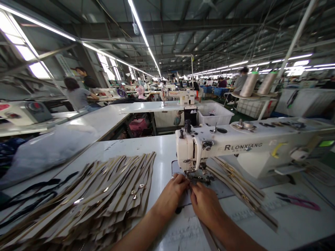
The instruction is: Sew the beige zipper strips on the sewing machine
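Tabletop (pixel 163 150) is carrying a thick strip pile (pixel 120 190), fewer loose strips (pixel 240 190) by the machine (pixel 217 139). My left hand (pixel 174 191) and right hand (pixel 205 200) are meeting over one strip (pixel 210 238), looks midway; can't tell if pinching.

At 8 o'clock, the long fabric zipper strips (pixel 125 188) are greyish taupe, each with a narrow gold lengthwise stripe and shiny gold or silvery metal pulls. The loose taupe fabric zipper strips (pixel 243 193) at 4 o'clock repeat that striping. The glossy off-white metal sewing machine (pixel 217 143) at 3 o'clock bears dark lettering, a yellow mark (pixel 277 150) and a lit green screen (pixel 326 143). The slim-handled metal snips (pixel 300 201) at 4 o'clock are magenta-pink with dark blades. Cream cones of thread (pixel 250 85) show green tops at 2 o'clock. The smooth tabletop (pixel 157 153) is bluish white, with faint grey ruler markings at 5 o'clock.
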A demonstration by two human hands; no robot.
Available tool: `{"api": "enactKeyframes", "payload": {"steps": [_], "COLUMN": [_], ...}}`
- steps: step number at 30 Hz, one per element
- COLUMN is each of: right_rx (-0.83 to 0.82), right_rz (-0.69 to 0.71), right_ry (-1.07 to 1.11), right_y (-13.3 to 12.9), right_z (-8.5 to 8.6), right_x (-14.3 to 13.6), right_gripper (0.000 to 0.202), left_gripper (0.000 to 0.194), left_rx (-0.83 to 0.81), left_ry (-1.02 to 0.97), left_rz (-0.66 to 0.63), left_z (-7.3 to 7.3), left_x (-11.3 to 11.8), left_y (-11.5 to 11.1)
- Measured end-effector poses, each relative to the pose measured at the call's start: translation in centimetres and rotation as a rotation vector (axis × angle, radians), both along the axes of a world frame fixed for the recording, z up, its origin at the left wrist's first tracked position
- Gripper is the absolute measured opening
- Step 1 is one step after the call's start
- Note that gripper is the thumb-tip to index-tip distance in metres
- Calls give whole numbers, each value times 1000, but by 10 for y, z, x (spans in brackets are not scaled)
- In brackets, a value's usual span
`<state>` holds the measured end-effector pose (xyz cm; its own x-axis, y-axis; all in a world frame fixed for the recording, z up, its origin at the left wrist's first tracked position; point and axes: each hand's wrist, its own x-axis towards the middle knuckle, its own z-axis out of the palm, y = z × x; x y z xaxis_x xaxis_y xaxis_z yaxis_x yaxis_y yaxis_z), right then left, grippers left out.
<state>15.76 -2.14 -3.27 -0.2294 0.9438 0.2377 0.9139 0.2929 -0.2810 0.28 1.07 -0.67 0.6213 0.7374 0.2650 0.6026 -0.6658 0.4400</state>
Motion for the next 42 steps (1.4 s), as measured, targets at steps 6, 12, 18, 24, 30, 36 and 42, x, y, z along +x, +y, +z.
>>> {"api": "enactKeyframes", "payload": {"steps": [6, 12, 18, 24, 30, 36, 42], "right_rx": [-21, -33, -30, -42, -25, -30, -29], "right_rz": [-21, -43, -48, -41, -39, -30, -5], "right_ry": [-28, -28, -16, -21, -12, -11, 22], "right_y": [2, 2, 0, 2, 0, -2, -6], "right_z": [2, 5, 4, 4, 4, 2, 0], "right_x": [-3, -5, -3, -4, -4, -5, -6], "right_gripper": [34, 32, 33, 32, 31, 30, 30], "left_gripper": [16, 15, 21, 21, 18, 20, 19], "left_rx": [-16, -1, 25, 37, 50, 19, -14], "left_ry": [-17, -5, 31, 42, 37, 34, 55], "left_rz": [12, 5, 69, 75, 40, 28, -11], "left_z": [-1, 1, -2, -5, -5, -4, 3], "left_x": [0, -2, -1, 0, 1, 1, -2], "left_y": [6, 4, -2, 1, 0, 2, 2]}}
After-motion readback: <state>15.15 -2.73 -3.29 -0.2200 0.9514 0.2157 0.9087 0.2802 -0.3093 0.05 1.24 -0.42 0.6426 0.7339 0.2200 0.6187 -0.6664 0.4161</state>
